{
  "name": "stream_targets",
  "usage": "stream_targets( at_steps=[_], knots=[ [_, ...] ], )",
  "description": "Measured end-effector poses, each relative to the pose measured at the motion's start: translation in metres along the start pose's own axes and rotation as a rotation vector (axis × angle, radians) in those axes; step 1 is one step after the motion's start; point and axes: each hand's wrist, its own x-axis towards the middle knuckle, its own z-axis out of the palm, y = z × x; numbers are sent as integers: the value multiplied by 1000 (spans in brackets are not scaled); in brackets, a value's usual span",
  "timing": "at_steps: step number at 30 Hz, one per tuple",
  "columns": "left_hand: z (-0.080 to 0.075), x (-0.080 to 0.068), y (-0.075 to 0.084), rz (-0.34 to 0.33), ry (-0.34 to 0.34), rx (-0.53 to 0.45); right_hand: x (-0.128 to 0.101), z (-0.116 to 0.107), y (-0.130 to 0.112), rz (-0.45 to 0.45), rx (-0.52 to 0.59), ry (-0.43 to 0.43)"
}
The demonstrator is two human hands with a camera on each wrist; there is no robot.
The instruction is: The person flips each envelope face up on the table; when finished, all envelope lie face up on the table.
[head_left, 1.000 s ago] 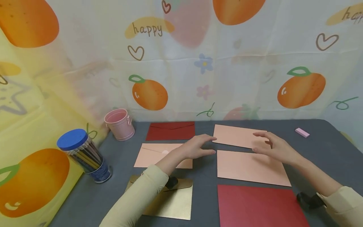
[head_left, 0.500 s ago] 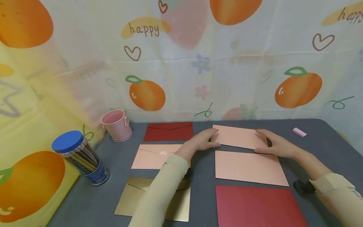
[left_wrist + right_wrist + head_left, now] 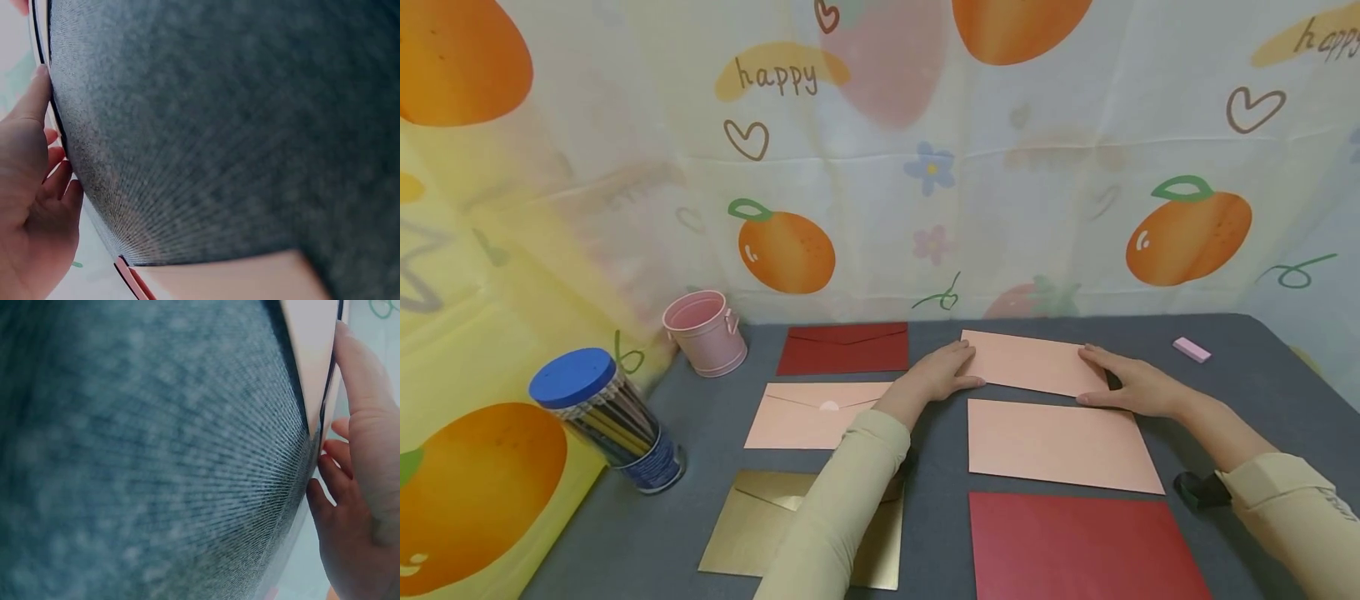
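Pink, the far envelope [image 3: 1033, 362] lies flat on the grey table [image 3: 1247, 392], and both hands have come down from hovering above it a second ago. Now the left hand [image 3: 942, 375] pinches its left end and the right hand [image 3: 1129, 382] curls fingers and thumb round its right end. A second pink envelope [image 3: 1060, 443] sits just below, edges nearly touching; bare table behind, toward the pink eraser [image 3: 1192, 349], leaves room.

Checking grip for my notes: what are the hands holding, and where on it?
Both hands hold the far pink envelope: left hand at its left end, right hand at its right end.
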Motion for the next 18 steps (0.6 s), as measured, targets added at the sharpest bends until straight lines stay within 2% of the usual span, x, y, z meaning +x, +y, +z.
stream_targets(
  at_steps=[4,9,15,18],
  knots=[
    [2,3,-3,17,14,-1,-1,-1,0,-22,-74,28],
    [1,0,-1,18,11,-29,-2,-2,0,-72,-152,110],
    [-1,-4,-2,38,16,-66,-3,-2,1,-133,-149,193],
    [-3,-8,-4,58,26,-123,-4,-3,1,-163,-122,232]
  ],
)
